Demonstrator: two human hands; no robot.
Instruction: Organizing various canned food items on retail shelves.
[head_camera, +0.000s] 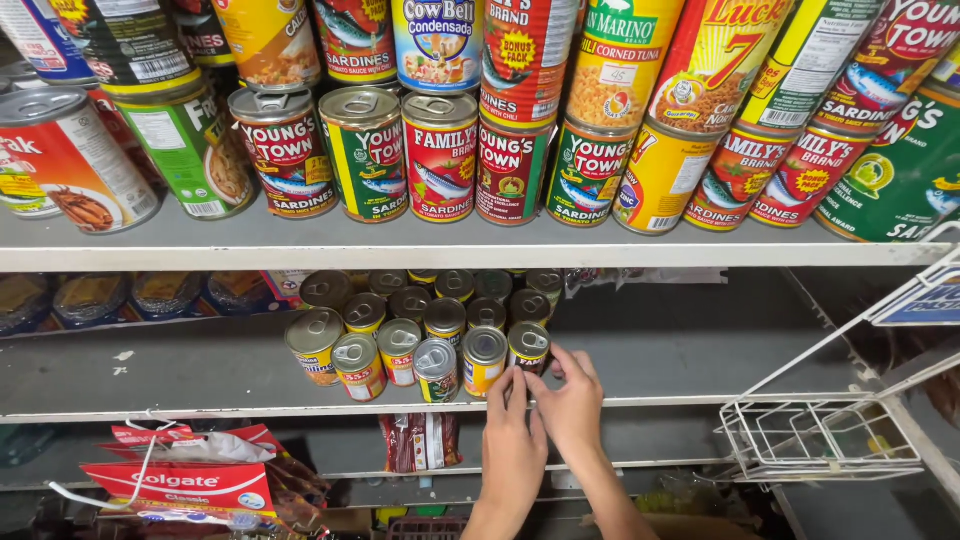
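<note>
Both hands close loosely round one small can (527, 348) at the front edge of the middle shelf (660, 355): the left hand (512, 440) touches it from 7 o'clock, the right hand (572, 400) from 4 o'clock, fingers curled, forearms rising from 6 o'clock. The can ends a cluster of small tins (420, 325). At 12 o'clock, the upper shelf (400, 245) carries rows of tall sardine cans (440, 155); a white wire rack (820, 435) hangs at 4 o'clock.

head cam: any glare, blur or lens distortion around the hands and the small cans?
Head view: sharp focus on both hands, left hand and right hand, at the small cans; mild glare on the can lids; wide-angle bowing tilts the top-shelf cans outward; lower shelf dim, shadowed.
</note>
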